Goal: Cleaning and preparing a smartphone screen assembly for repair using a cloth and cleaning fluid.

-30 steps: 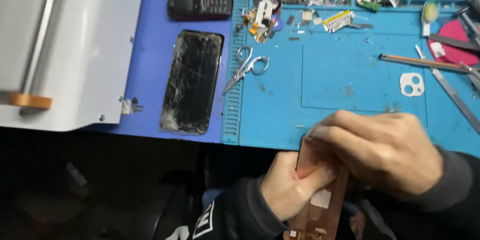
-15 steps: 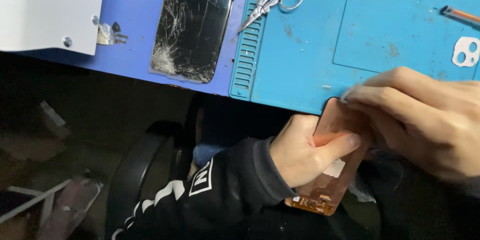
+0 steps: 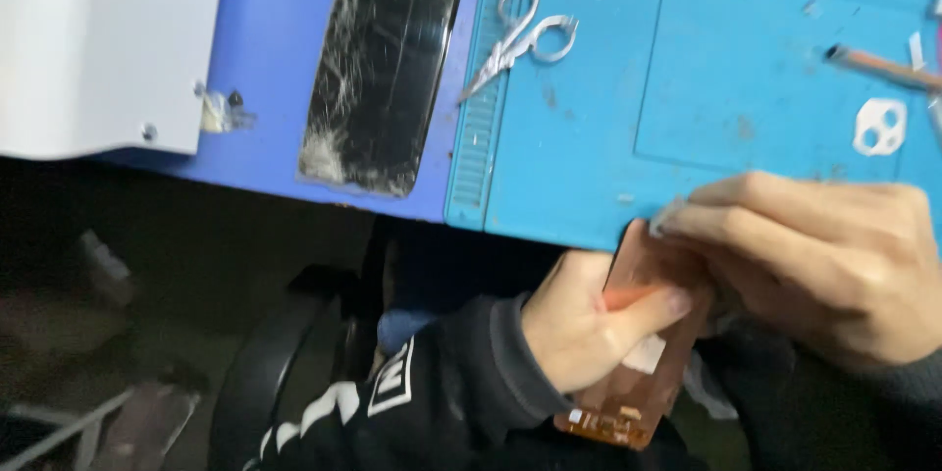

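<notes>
My left hand (image 3: 587, 327) grips a thin copper-coloured phone panel (image 3: 643, 373) from its left side, thumb pressed across its back, below the front edge of the blue work mat (image 3: 687, 128). My right hand (image 3: 824, 260) covers the panel's top end, fingertips pinched on a small greyish bit (image 3: 667, 219) at its upper corner. The panel's lower end shows small connectors. A black phone with a shattered screen (image 3: 385, 64) lies flat on the darker blue mat (image 3: 265, 49), left of both hands.
Small scissors (image 3: 520, 39) lie on the mat's ribbed left strip. A white camera-frame piece (image 3: 880, 126) and an orange-handled tool (image 3: 883, 66) sit at the right. A white machine housing (image 3: 103, 39) fills the upper left. Dark floor and a chair part (image 3: 255, 373) lie below.
The view has shifted down and closer, so the bench's far items left the frame. Both hands keep hold of the copper panel; my right fingers stay pinched at its top corner.
</notes>
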